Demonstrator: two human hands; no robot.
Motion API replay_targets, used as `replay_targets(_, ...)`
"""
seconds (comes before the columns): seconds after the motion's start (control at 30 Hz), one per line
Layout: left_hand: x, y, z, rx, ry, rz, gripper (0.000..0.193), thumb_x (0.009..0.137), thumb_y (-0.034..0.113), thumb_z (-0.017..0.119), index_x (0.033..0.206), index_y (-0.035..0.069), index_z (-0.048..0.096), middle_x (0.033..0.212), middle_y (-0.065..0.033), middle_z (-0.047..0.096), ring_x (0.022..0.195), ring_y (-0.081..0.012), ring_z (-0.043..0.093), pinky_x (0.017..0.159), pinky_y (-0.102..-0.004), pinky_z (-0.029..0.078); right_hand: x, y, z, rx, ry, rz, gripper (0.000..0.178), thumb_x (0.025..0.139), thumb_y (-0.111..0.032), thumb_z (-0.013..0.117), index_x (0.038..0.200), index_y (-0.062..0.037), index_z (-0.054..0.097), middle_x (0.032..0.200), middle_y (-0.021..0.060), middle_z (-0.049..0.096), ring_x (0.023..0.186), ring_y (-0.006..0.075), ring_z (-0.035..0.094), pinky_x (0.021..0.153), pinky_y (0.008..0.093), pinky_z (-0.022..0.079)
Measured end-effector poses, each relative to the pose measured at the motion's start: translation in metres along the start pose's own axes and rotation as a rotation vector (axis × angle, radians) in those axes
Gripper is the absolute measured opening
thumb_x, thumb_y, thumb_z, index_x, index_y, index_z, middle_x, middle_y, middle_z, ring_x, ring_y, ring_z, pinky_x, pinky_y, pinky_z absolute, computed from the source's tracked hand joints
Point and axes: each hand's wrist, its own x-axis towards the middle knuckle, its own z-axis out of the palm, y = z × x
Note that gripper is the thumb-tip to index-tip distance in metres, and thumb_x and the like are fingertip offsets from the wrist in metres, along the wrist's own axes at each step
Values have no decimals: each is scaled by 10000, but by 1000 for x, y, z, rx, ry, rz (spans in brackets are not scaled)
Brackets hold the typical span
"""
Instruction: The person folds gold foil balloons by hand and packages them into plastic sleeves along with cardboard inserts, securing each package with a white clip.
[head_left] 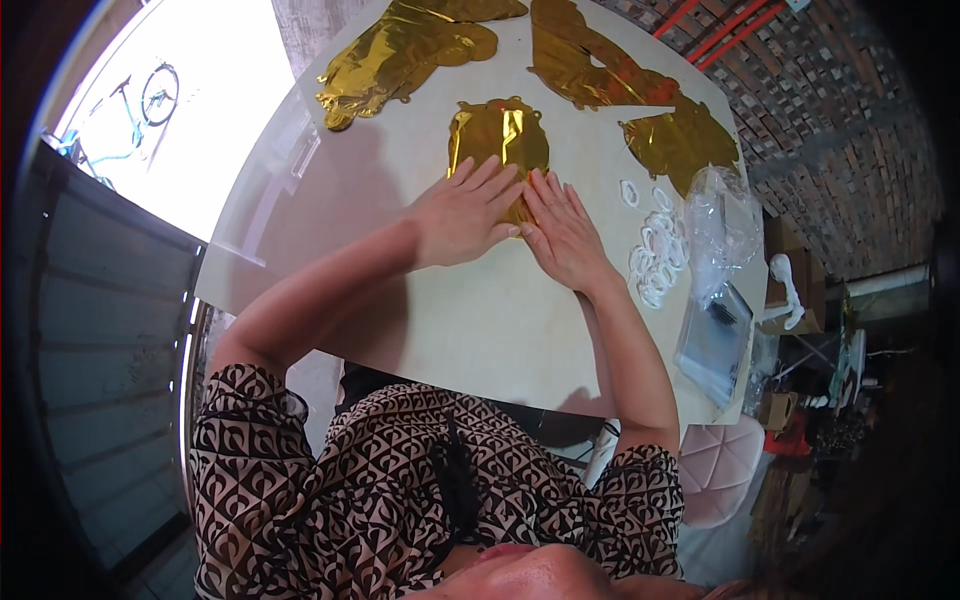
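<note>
A flat gold foil balloon (pixel 500 138) lies on the pale table in front of me, its shiny surface creased. My left hand (pixel 462 212) rests flat over its lower left part, fingers stretched out and slightly spread. On the lower right part lies my right hand (pixel 565 228), also flat with extended fingers. The two hands almost meet at the fingertips and thumbs, and they hide much of the balloon's lower half. Neither hand grips anything.
More gold foil balloons lie at the far left (pixel 405 55), far middle (pixel 590 65) and far right (pixel 685 145). Right of my hands are several white ring-like coils (pixel 657 245), a crumpled clear plastic bag (pixel 722 225) and clear flat sleeves (pixel 715 345). A pinkish chair (pixel 720 470) stands at the lower right.
</note>
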Motion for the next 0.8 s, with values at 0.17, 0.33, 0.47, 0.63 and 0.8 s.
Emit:
replay_targets(0.17, -6, 2, 9, 44, 22, -46, 676, 1043, 491, 373, 1528, 19, 342, 1602, -171, 304, 1511, -341, 207, 1238, -483, 149, -1, -4, -1, -7, 12, 27, 597, 1059, -370, 365, 1550, -34, 317, 1632, 170, 254, 1523, 312, 207, 1244, 442, 131)
replay_targets(0.33, -7, 2, 12, 38, 45, -39, 678, 1039, 488, 386, 1527, 19, 344, 1607, -167, 295, 1515, -337, 197, 1241, -485, 140, -1, -2, -4, 26, 15, 46, 598, 1064, -405, 344, 1538, -41, 349, 1629, 171, 261, 1527, 304, 194, 1246, 444, 118)
replay_targets(0.47, -7, 4, 11, 26, 20, -63, 678, 1035, 478, 404, 1528, 17, 341, 1616, -164, 280, 1519, -337, 185, 1244, -487, 126, 16, 1, -28, 367, 64, 216, 468, 1059, -307, 412, 1409, -16, 519, 1487, 188, 469, 1409, 293, 418, 1166, 411, 307)
replay_targets(0.63, -7, 6, 8, 21, 20, -51, 678, 1033, 473, 411, 1532, 20, 336, 1621, -163, 271, 1522, -336, 174, 1246, -486, 112, 38, 23, -33, 849, 285, 667, 248, 989, -188, 589, 1131, -5, 676, 1003, 59, 709, 854, 134, 656, 775, 269, 524)
replay_targets(0.8, -10, 7, 9, -4, 39, -85, 688, 1024, 472, 433, 1533, 19, 335, 1619, -164, 274, 1523, -339, 171, 1247, -482, 110, 50, 29, -29, 1023, 126, 732, 188, 929, -177, 691, 1035, -22, 695, 893, 10, 692, 726, 52, 594, 653, 215, 494)
